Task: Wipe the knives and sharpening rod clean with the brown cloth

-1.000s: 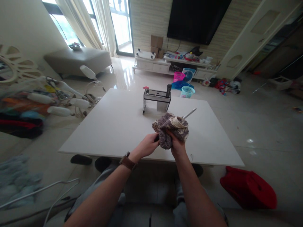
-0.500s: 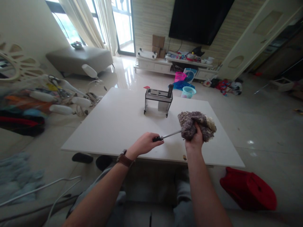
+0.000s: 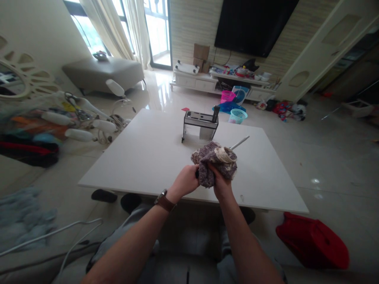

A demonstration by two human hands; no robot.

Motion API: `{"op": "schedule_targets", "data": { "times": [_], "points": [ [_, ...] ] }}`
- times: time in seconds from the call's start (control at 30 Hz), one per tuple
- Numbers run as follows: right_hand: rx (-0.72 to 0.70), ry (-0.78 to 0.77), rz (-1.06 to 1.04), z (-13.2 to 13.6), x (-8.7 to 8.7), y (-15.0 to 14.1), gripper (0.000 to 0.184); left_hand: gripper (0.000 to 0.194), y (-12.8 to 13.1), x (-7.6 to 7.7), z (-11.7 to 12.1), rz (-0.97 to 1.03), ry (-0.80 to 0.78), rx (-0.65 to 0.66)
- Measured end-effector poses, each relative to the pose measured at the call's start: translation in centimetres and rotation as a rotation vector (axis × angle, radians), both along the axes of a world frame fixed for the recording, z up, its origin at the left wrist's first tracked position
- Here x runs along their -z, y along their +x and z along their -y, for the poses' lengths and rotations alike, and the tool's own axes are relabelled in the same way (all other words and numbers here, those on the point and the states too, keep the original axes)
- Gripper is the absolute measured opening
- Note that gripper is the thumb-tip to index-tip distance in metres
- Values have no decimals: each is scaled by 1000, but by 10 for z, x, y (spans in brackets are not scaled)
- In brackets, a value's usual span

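My left hand (image 3: 186,181), with a brown watch on its wrist, is closed round the dark handle of a knife. The knife's pale blade (image 3: 240,142) sticks out to the upper right from under a grey-brown knitted cloth (image 3: 213,161). My right hand (image 3: 221,184) grips that cloth bunched around the blade, close against the left hand. Both hands hover over the near part of a white table (image 3: 142,157). Behind them stands a metal knife block (image 3: 200,124) with one dark handle in it.
A red bag (image 3: 314,245) lies on the floor at the right. Clutter, scissors and white bottles fill the left side (image 3: 74,122). A white hanger (image 3: 53,236) lies at lower left. Baskets (image 3: 237,115) and a TV cabinet stand beyond the table.
Half a second ago the right hand with the cloth was out at the blade's tip; it has slid back along the blade to the handle, next to the left hand.
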State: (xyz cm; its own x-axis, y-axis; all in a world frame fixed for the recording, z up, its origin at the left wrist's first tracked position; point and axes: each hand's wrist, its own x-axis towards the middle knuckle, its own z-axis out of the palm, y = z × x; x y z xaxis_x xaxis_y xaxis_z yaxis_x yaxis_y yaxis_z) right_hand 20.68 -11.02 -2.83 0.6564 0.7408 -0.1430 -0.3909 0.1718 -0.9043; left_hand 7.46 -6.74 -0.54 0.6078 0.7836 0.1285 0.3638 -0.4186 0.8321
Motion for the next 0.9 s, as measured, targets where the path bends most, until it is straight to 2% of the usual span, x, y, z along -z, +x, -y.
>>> {"op": "schedule_targets", "data": {
  "times": [0.13,0.37,0.53,0.6,0.7,0.8,0.9],
  "points": [
    [24,18,36,1,2,-2,68,12,-3,1,0,-83,63,-8],
    [113,88,-10,-3,-7,11,68,10,0,-7,3,-119,86,2],
    [255,202,-63,-10,-17,49,58,16,-4,-8,0,-261,211,25],
    [360,239,-78,-13,-19,70,49,17,-8,-8,-2,-293,224,50],
    [427,267,-113,-12,-20,95,43,17,-13,-10,-4,-316,227,85],
    [431,245,-181,-8,-21,105,39,17,-16,-11,-6,-306,224,104],
    [351,233,-215,-4,-24,104,37,20,-19,-11,-6,-257,173,94]
  ]
}}
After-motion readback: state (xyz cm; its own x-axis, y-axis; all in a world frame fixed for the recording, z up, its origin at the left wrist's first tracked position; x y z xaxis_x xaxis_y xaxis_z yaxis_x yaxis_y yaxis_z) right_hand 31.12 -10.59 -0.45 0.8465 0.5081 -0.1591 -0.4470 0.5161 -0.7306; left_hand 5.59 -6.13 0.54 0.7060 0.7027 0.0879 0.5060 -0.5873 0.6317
